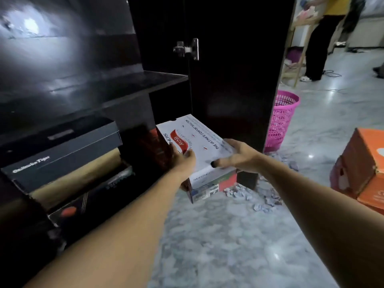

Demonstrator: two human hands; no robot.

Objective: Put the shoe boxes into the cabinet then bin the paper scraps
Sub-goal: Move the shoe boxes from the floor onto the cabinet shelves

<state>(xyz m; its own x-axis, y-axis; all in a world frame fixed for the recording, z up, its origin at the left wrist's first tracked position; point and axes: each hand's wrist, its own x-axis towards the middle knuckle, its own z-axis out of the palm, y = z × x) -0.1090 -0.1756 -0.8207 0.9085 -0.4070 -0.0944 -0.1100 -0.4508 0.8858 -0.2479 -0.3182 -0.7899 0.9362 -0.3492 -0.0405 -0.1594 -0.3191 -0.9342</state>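
Observation:
A white shoe box with red and blue print is held in the air at the open front of the dark cabinet. My left hand grips its left side and my right hand grips its right edge. Inside the cabinet's lower compartment, a dark grey shoe box lies on a tan box and a black box. A dark red box stands behind my left hand. Paper scraps lie scattered on the marble floor under the held box. A pink mesh bin stands behind the open cabinet door.
The cabinet door stands open to the right of the held box. Two orange cardboard boxes sit on the floor at right. Another person stands by a wooden stand in the far background. The upper shelf holds nothing visible.

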